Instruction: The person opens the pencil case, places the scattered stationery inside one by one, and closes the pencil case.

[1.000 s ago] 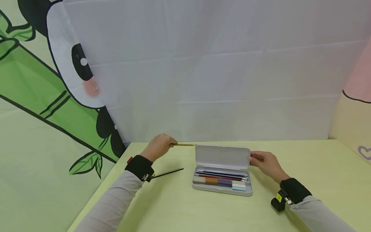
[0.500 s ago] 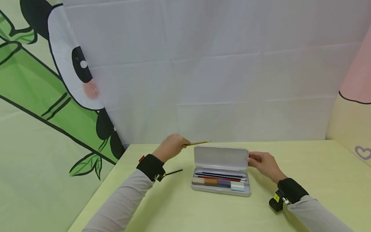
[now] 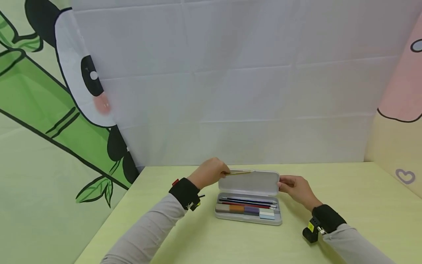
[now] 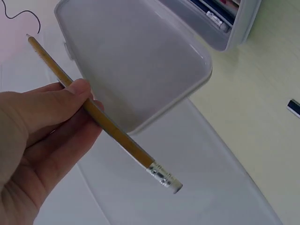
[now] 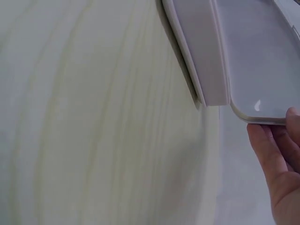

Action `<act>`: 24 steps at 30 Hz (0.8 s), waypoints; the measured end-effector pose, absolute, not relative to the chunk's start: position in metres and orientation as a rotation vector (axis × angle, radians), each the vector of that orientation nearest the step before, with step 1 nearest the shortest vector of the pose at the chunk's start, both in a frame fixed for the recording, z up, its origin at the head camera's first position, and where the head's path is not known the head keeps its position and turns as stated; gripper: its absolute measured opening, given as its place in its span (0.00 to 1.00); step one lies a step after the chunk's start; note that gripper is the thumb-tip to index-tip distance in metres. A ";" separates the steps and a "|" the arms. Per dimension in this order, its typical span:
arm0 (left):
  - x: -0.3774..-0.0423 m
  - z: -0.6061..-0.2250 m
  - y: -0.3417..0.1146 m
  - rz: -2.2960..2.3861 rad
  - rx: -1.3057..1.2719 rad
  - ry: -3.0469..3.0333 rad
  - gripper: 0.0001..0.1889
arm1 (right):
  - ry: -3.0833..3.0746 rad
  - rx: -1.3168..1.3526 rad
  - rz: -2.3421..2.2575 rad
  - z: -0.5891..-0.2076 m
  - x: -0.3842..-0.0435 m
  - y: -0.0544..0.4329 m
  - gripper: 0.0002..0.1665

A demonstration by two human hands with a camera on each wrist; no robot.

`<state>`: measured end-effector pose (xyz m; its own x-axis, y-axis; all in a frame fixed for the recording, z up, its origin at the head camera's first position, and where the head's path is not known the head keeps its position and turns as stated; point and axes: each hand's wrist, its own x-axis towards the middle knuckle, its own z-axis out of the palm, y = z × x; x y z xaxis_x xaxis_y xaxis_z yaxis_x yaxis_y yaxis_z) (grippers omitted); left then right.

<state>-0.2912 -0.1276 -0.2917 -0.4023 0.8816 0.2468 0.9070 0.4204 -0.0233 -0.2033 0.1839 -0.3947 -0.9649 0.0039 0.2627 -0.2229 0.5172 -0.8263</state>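
Observation:
My left hand [image 3: 209, 173] pinches a yellow pencil [image 4: 117, 133] between thumb and fingers, its eraser end toward the near side in the left wrist view. In the head view the pencil overlaps the upright lid [image 3: 255, 186] of a grey-white pencil case, its tip pointing right. My right hand [image 3: 298, 190] grips the right edge of that lid, thumb inside and fingers behind. Below it, the case's open base [image 3: 230, 218] holds dark pencils [image 3: 247, 201], a red pencil [image 3: 235, 204], and a row of brown [image 3: 236, 209], purple [image 3: 251, 211] and white-and-blue [image 3: 267, 213] blocks.
A dark pencil-like stick [image 4: 294, 108] lies on the table left of the case, mostly hidden behind the left wrist's camera in the head view. The pale yellow table [image 3: 250, 245] ends at a white cloth backdrop [image 3: 230, 91]; a printed cloth [image 3: 43, 176] hangs at left.
My left hand has moved right with the pencil, from beside the case to in front of its lid. The right hand keeps its hold on the lid; the view has shifted slightly.

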 end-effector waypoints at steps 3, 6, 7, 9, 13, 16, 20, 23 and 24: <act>-0.287 -0.298 -0.123 -0.168 -1.612 -2.452 0.05 | -2.522 0.186 1.431 -0.395 -0.204 0.182 0.20; -0.284 -0.306 -0.115 -0.179 -1.638 -2.480 0.05 | -2.511 0.179 1.434 -0.396 -0.204 0.183 0.20; -0.283 -0.310 -0.112 -0.176 -1.638 -2.499 0.06 | -2.507 0.175 1.437 -0.396 -0.204 0.184 0.20; -0.282 -0.316 -0.106 -0.147 -1.634 -2.533 0.06 | -2.498 0.173 1.451 -0.397 -0.204 0.184 0.19; -0.280 -0.331 -0.097 -0.070 -1.639 -2.558 0.06 | -2.504 0.191 1.435 -0.400 -0.205 0.183 0.19; -0.280 -0.340 -0.090 -0.026 -1.657 -2.535 0.05 | -2.501 0.212 1.422 -0.401 -0.206 0.184 0.19; -0.282 -0.350 -0.079 0.021 -1.657 -2.518 0.05 | -2.496 0.217 1.415 -0.399 -0.207 0.186 0.20; -0.282 -0.355 -0.072 0.036 -1.662 -2.514 0.06 | -2.506 0.203 1.427 -0.399 -0.207 0.186 0.20; -0.282 -0.355 -0.071 0.041 -1.667 -2.510 0.05 | -2.510 0.195 1.433 -0.398 -0.208 0.186 0.20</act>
